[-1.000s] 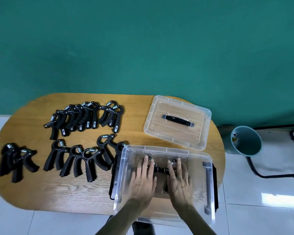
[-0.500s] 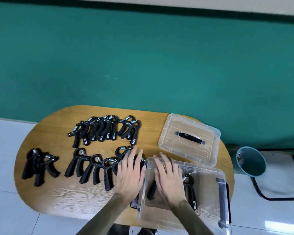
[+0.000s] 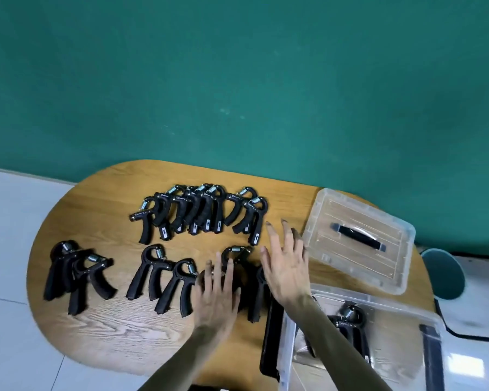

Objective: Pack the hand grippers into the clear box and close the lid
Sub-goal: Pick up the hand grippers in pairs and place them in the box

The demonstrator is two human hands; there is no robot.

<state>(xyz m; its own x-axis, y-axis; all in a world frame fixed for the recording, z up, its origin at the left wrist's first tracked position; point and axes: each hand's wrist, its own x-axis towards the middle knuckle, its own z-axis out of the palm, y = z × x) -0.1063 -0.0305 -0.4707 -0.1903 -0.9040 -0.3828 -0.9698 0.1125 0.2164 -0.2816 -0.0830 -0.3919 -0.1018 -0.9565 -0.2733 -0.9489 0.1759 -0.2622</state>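
Left hand [image 3: 216, 296] flat, fingers spread, lying over hand grippers in near row [image 3: 164, 277] on oval wooden table [image 3: 96, 328]; whether fingers close on one, cannot tell, motion blur. Right hand [image 3: 287, 266] open, fingers splayed, empty, above table between far cluster of hand grippers [image 3: 201, 211] and lid [image 3: 359, 238]. Lid lies at far right, black handle up. Clear box [image 3: 359, 345] at near right table edge, uncovered, packed hand gripper [image 3: 349, 325] inside. Pair of grippers [image 3: 76, 273] at far left.
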